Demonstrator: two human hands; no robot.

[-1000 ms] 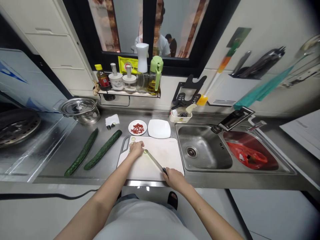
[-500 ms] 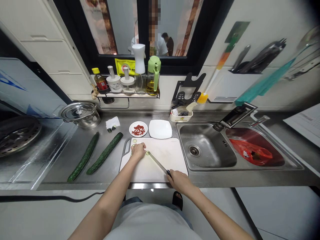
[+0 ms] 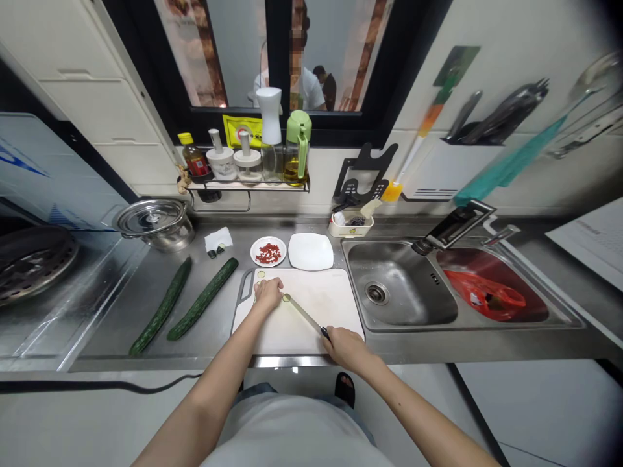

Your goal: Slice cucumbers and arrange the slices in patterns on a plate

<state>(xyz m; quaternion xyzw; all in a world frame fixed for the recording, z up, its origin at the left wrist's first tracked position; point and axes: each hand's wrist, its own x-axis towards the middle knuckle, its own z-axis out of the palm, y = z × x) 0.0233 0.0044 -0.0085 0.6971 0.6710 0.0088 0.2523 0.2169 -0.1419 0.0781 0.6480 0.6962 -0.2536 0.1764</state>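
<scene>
My right hand (image 3: 346, 347) is closed round the handle of a kitchen knife (image 3: 307, 317), whose blade slants over the white cutting board (image 3: 316, 292) toward my left hand. A round cucumber slice (image 3: 286, 298) is at the blade's tip. My left hand (image 3: 268, 293) is curled, fingers bent, over a piece of cucumber that it mostly hides. Just beyond it, near the board's upper left corner, lies another pale cucumber slice (image 3: 261, 274). Two whole cucumbers (image 3: 163, 305) lie side by side on the steel counter, left of the board.
Behind the board stand a plate of chopped red bits (image 3: 268, 251) and a white square plate (image 3: 310, 251). Dark cucumber ends (image 3: 217, 251) lie by a white tissue (image 3: 219, 240). A lidded pot (image 3: 156, 224) is at left, a sink (image 3: 403, 285) at right. Bottles fill a rack (image 3: 248, 186).
The camera view has shifted slightly. Both hands and the knife keep nearly the same place on the board. A person's reflection shows more fully in the window.
</scene>
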